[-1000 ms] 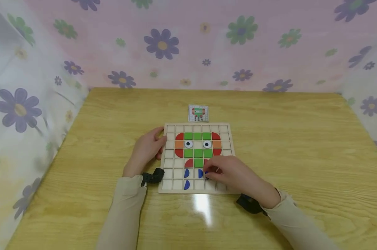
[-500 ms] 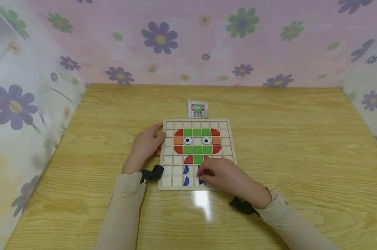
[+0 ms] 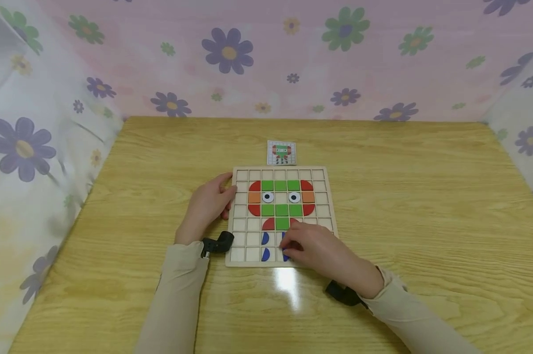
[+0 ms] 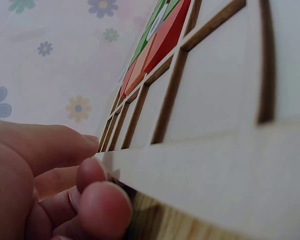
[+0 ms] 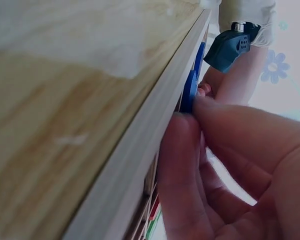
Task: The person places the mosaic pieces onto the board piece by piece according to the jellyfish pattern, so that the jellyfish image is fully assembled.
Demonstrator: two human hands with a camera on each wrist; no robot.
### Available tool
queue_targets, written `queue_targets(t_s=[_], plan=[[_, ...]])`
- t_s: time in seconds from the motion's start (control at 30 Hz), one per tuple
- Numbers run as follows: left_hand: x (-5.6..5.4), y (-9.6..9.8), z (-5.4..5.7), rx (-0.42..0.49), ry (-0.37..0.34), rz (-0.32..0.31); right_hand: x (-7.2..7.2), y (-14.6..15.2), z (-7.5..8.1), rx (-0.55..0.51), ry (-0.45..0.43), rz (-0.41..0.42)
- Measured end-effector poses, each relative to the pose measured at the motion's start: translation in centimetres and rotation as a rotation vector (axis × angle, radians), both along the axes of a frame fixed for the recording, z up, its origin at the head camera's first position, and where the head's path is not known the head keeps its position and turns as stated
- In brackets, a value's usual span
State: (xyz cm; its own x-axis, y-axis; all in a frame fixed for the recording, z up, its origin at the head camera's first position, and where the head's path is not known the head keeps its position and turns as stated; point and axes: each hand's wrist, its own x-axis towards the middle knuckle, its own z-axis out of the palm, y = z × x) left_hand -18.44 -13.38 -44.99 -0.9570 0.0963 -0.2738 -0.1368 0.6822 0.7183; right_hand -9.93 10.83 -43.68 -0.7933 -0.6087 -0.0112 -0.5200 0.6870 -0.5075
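A wooden grid board (image 3: 240, 224) lies on the table with flat coloured pieces in its cells. My left hand (image 3: 206, 204) holds its upper left edge, thumb and fingertips against the frame in the left wrist view. My right hand (image 3: 317, 250) is over the lower middle of the board. Its thumb and index finger pinch a blue half-circle piece (image 5: 188, 92) at a bottom-row cell. Another blue piece shows just above, partly hidden by the fingers. Two blue half circles (image 3: 265, 254) sit one above the other to the left. Green squares (image 3: 282, 210) fill cells higher up.
A small picture card (image 3: 281, 153) with a similar coloured figure lies behind the board. Red quarter pieces (image 3: 255, 210), orange squares (image 3: 308, 197) and two eye discs (image 3: 267, 197) are set in the grid. Flowered cloth (image 3: 266, 59) stands around the wooden table (image 3: 403, 196).
My right hand has moved left and slightly down over the board with the blue half circle, to the bottom-row cell. The left hand keeps its place at the board's edge.
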Motion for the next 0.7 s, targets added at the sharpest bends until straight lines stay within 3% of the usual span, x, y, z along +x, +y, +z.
queue_targets(t_s=[0.4, 0.7], plan=[[0.1, -0.1, 0.2, 0.002, -0.009, 0.008, -0.1, 0.1, 0.2, 0.007, 0.027, -0.015], [0.0, 0.0, 0.1, 0.006, -0.018, 0.005, -0.8, 2.2, 1.9, 0.0, -0.007, -0.064]])
